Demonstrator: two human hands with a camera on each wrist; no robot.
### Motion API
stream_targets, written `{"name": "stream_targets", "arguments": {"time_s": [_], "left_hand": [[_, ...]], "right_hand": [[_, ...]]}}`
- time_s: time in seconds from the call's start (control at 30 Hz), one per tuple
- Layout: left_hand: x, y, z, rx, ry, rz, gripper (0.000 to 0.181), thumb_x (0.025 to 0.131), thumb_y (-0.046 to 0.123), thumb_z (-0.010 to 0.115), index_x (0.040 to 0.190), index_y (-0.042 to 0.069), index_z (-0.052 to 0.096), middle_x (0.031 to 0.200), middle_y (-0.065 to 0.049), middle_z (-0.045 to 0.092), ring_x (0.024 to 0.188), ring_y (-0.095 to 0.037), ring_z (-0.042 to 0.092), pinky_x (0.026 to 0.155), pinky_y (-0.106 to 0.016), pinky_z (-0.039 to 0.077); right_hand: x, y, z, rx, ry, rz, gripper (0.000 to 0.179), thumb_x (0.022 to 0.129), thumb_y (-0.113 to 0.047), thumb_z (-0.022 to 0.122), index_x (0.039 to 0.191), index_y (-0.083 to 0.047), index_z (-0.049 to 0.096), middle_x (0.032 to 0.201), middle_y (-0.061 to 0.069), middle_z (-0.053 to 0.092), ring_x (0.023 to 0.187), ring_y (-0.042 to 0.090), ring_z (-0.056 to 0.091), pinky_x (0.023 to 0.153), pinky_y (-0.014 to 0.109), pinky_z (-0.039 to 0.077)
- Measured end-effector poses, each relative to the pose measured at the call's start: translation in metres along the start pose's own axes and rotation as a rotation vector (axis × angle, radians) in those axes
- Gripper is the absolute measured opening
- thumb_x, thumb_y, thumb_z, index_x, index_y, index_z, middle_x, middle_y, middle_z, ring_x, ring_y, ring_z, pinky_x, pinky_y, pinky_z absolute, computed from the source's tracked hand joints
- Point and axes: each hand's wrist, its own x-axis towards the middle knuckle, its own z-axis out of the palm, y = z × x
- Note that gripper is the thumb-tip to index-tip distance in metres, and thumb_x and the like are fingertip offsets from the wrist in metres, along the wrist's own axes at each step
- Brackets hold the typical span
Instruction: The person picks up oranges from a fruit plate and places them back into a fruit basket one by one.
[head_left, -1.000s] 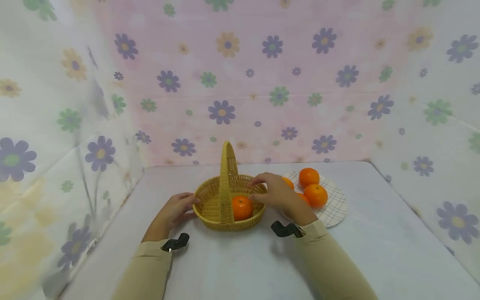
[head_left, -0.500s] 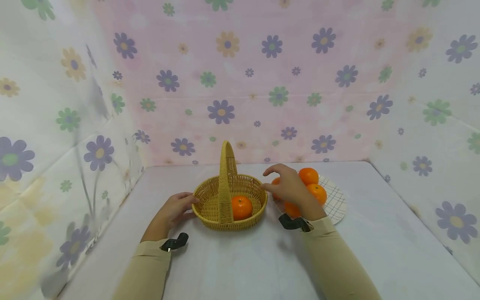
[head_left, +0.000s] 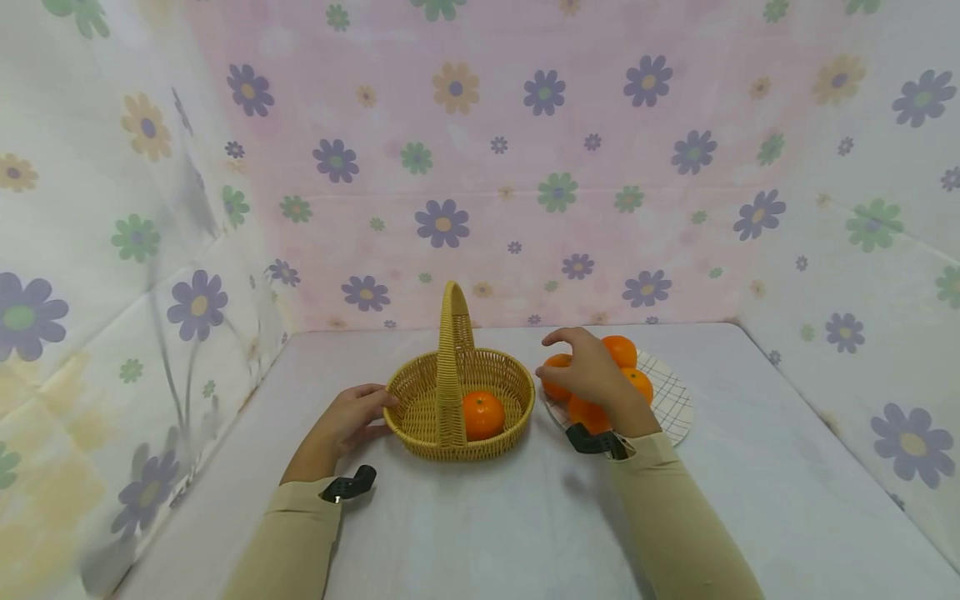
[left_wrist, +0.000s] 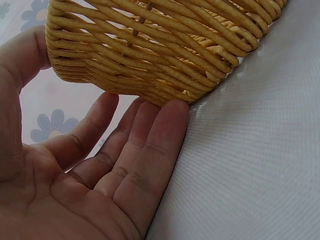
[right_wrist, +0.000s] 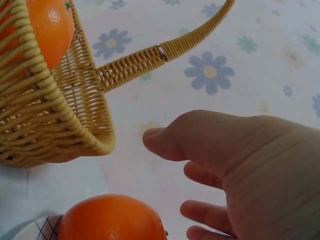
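A yellow woven basket (head_left: 422,448) with an arched handle stands on the table, holding one orange (head_left: 483,415) in its right half. My left hand (head_left: 354,421) holds the basket's left end, thumb at the rim and fingertips (left_wrist: 170,115) against the lower side. Just right of the basket, my right hand (head_left: 596,382) hovers over the plate (head_left: 675,410) with thumb and fingers spread apart and nothing between them. Nearest to it is an orange (right_wrist: 112,220) at the plate's left edge. Several oranges lie on this white, dark-lined plate, partly hidden by the hand.
A white cloth covers the table (head_left: 465,525). Flower-printed curtains (head_left: 495,208) stand behind and at both sides. The basket's handle (head_left: 454,333) rises high between the hands. Each wrist carries a small black camera mount (head_left: 351,483).
My right hand has drawn back from the basket's right rim and moved right, over the oranges on the plate. The left hand and the basket have stayed nearly still.
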Motion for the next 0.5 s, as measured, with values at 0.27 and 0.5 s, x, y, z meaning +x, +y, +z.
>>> {"name": "stream_targets", "arguments": {"time_s": [0.27,0.5], "left_hand": [[0.000,-0.001,-0.001,0.002,0.010,-0.004,0.051,0.093,0.024,0.069,0.137,0.001,0.056,0.133,-0.013,0.061,0.109,-0.021,0.067,0.094,-0.038,0.062],[0.001,-0.001,-0.001,0.012,0.012,-0.003,0.055,0.093,0.027,0.070,0.138,0.001,0.055,0.135,-0.014,0.060,0.110,-0.021,0.067,0.094,-0.038,0.062]], "right_hand": [[0.002,0.011,0.000,-0.023,-0.034,0.039,0.057,0.088,-0.033,0.078,0.138,-0.018,0.058,0.155,0.012,0.046,0.143,0.036,0.043,0.120,0.059,0.038],[0.001,0.013,0.000,-0.035,-0.065,0.086,0.063,0.088,-0.032,0.079,0.143,-0.014,0.054,0.151,0.014,0.050,0.130,0.034,0.052,0.112,0.057,0.047]]}}
